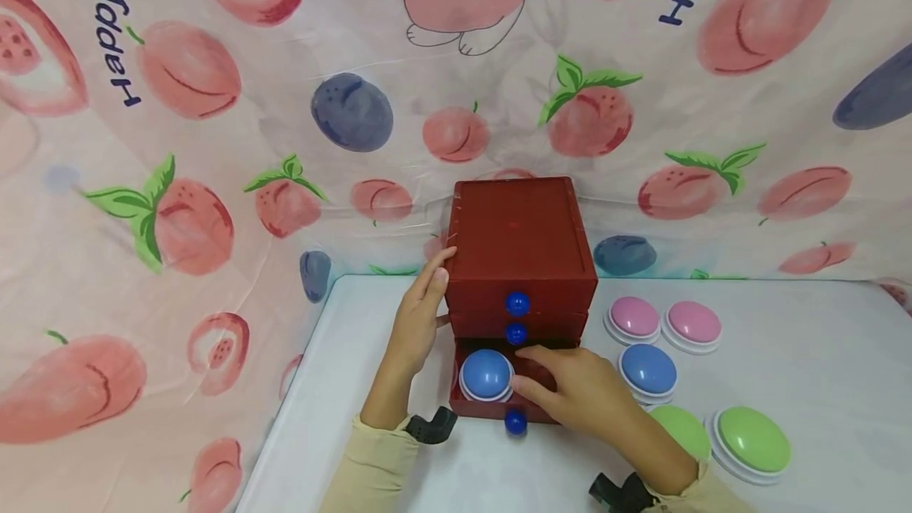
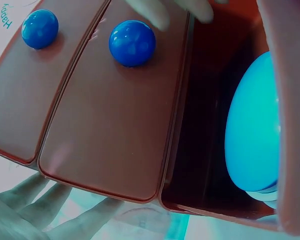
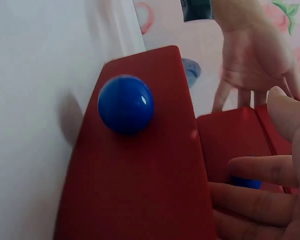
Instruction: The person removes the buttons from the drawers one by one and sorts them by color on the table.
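Note:
A small dark red drawer cabinet (image 1: 520,236) with round blue knobs stands on the table, its bottom drawer (image 1: 473,408) pulled out. In the drawer's left part sits a blue domed push button (image 1: 487,374) on a white base. My left hand (image 1: 413,327) rests against the cabinet's left side, fingers stretched along it, as the left wrist view also shows. Over the drawer's right part is my right hand (image 1: 584,390), thumb tip close to the blue button; whether it touches cannot be told. In the right wrist view its fingers (image 3: 260,200) are spread and hold nothing.
Right of the cabinet lie two pink buttons (image 1: 635,317) (image 1: 694,322), another blue button (image 1: 648,369) and two green buttons (image 1: 680,430) (image 1: 754,439), one partly behind my right forearm. A fruit-printed cloth (image 1: 456,85) hangs behind the white table (image 1: 313,386).

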Demonstrator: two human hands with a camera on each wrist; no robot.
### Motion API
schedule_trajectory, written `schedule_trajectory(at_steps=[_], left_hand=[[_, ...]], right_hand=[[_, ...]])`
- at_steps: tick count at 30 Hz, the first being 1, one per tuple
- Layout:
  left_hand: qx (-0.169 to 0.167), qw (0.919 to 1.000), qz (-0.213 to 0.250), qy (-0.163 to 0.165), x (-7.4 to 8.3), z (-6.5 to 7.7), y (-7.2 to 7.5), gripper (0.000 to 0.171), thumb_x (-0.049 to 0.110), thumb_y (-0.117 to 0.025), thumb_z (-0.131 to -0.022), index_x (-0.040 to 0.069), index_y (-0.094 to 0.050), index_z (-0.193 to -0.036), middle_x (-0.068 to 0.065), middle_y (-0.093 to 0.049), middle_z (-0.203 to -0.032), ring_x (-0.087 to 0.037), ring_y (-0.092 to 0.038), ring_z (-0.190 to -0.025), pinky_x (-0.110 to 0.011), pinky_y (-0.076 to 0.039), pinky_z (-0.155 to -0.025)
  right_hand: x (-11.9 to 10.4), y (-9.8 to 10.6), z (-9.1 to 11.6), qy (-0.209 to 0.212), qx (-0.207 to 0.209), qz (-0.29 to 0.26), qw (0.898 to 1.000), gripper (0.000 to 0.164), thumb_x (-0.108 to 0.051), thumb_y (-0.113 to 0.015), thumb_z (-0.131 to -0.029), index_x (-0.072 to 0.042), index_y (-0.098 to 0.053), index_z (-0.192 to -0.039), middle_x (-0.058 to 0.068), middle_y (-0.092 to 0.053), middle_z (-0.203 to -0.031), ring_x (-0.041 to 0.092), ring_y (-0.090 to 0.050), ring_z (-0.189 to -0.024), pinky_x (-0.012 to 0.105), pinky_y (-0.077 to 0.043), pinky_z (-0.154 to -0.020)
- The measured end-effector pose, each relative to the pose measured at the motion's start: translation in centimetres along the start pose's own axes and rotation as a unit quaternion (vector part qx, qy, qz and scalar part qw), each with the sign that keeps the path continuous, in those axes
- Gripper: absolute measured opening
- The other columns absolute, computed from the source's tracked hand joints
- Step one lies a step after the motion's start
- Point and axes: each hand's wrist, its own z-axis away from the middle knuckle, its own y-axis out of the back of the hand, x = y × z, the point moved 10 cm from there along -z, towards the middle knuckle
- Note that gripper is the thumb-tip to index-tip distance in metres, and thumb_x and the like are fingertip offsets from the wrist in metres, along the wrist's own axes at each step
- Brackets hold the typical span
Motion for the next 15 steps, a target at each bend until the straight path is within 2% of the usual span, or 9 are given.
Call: schedule_trajectory(at_steps=[4, 8, 11, 15], left_hand=[[0.001, 1.0, -0.001, 0.001, 0.1, 0.1, 0.0, 0.044, 0.046, -0.043, -0.108, 0.036, -0.048, -0.15, -0.003, -0.042, -0.157, -0.035, -0.048, -0.138, -0.07, -0.05, -0.095], [0.0, 1.0, 0.0, -0.002, 0.2, 0.1, -0.1, 0.044, 0.047, -0.043, -0.108, 0.036, -0.048, -0.15, -0.002, -0.042, -0.157, -0.034, -0.047, -0.138, -0.07, -0.05, -0.095], [-0.002, 1.0, 0.003, -0.005, 0.3, 0.0, -0.2, 0.044, 0.048, -0.043, -0.108, 0.036, -0.048, -0.15, -0.002, -0.042, -0.157, -0.034, -0.048, -0.138, -0.07, -0.05, -0.095], [-0.001, 1.0, 0.005, -0.003, 0.2, 0.1, -0.1, 0.043, 0.047, -0.043, -0.108, 0.036, -0.048, -0.15, -0.002, -0.043, -0.156, -0.034, -0.048, -0.137, -0.069, -0.051, -0.095]], right_hand=[[-0.9, -0.9, -0.7, 0.024, 0.01, 0.003, 1.0, 0.043, -0.054, -0.071, -0.091, -0.025, -0.072, -0.123, -0.006, -0.078, -0.094, 0.016, -0.073, -0.086, 0.039, -0.063, -0.077], [-1.5, -1.8, -1.5, 0.043, 0.012, 0.014, 0.999, 0.043, -0.054, -0.071, -0.091, -0.024, -0.073, -0.122, -0.01, -0.074, -0.083, 0.007, -0.067, -0.075, 0.03, -0.061, -0.071], [-1.8, -2.7, -2.1, 0.04, -0.002, 0.009, 0.999, 0.047, -0.056, -0.07, -0.091, -0.023, -0.072, -0.125, -0.008, -0.076, -0.089, 0.009, -0.068, -0.08, 0.034, -0.062, -0.074], [-1.7, -3.8, -2.9, 0.023, -0.024, -0.011, 0.999, 0.052, -0.057, -0.07, -0.09, -0.023, -0.07, -0.13, -0.002, -0.078, -0.105, 0.019, -0.073, -0.095, 0.045, -0.063, -0.081]])
